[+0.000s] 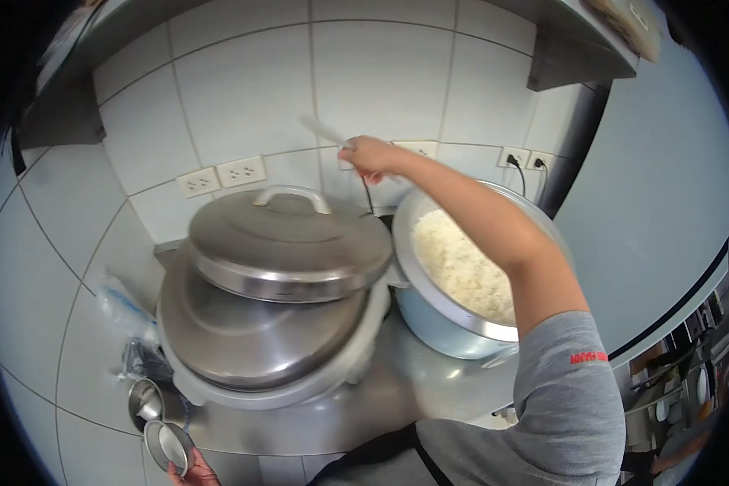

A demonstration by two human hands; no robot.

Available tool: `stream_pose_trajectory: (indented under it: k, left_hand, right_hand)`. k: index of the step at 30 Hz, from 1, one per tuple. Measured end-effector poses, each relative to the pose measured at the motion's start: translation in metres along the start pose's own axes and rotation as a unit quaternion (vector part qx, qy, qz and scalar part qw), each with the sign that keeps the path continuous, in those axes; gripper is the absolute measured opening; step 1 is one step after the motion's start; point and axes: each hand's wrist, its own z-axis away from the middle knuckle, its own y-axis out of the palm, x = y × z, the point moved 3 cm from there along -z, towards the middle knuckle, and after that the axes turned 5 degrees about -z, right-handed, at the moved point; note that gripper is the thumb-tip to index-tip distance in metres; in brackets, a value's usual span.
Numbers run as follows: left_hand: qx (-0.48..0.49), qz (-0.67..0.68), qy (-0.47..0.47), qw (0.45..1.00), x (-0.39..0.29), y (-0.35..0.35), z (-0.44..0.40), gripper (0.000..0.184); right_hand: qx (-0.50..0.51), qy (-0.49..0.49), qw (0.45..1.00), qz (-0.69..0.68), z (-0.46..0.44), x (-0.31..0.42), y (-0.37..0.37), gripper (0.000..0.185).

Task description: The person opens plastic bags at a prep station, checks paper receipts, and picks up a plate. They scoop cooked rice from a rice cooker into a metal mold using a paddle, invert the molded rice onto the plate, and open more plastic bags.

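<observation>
At the lower left, my left hand [196, 471] grips a small round metal bowl [155, 441]. Something pale shows inside it, too unclear to name. My right hand [373, 158] is raised in front of the tiled wall, its fingers closed around a pale flat paddle [324, 130] blurred by motion. Below my right forearm stands a large pot [445, 328] of cooked white rice [454, 267], partly covered by the arm. Left of the pot, a metal lid [292, 239] with a pale handle rests tilted on a second large lidded cooker [259, 340].
A metal container [146, 401] with something white inside stands beside the bowl. Plastic bags [125, 312] lie against the left wall. Wall sockets [241, 171] and plugged cords [513, 160] are behind the pots. A metal shelf [583, 61] juts out above; a large pale panel [664, 186] stands at right.
</observation>
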Motion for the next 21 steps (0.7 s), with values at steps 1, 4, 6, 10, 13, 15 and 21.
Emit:
stream_pose_trajectory:
  k: [1, 4, 6, 10, 13, 15, 21]
  left_hand:
    - [0.0, 0.006, 0.01, 1.0, 0.005, 0.001, 0.008, 0.066]
    - [0.031, 0.037, 0.019, 0.999, 0.022, 0.005, 0.039, 0.058]
    - [0.077, 0.067, 0.0, 0.995, 0.033, -0.017, 0.036, 0.049]
    - [0.121, 0.083, -0.017, 0.989, 0.047, 0.006, 0.076, 0.05]
    - [0.17, 0.095, -0.04, 0.98, 0.057, 0.044, 0.115, 0.045]
    - [0.163, 0.095, -0.043, 0.981, 0.064, 0.059, 0.134, 0.043]
    - [0.187, 0.068, -0.119, 0.973, 0.089, 0.125, 0.185, 0.047]
  right_hand:
    - [-0.003, 0.017, 0.999, 0.049, 0.017, -0.019, -0.025, 0.062]
    - [0.037, 0.126, 0.975, 0.181, 0.057, -0.101, -0.076, 0.066]
    - [0.039, 0.14, 0.974, 0.173, 0.091, -0.153, -0.096, 0.067]
    - [-0.01, 0.001, 0.974, 0.228, 0.109, -0.237, -0.098, 0.038]
    - [-0.147, -0.04, 0.893, 0.424, 0.112, -0.246, -0.077, 0.013]
    - [-0.171, -0.145, 0.849, 0.478, 0.105, -0.248, -0.057, 0.01]
    - [-0.099, -0.278, 0.789, 0.538, 0.13, -0.234, -0.034, 0.01]
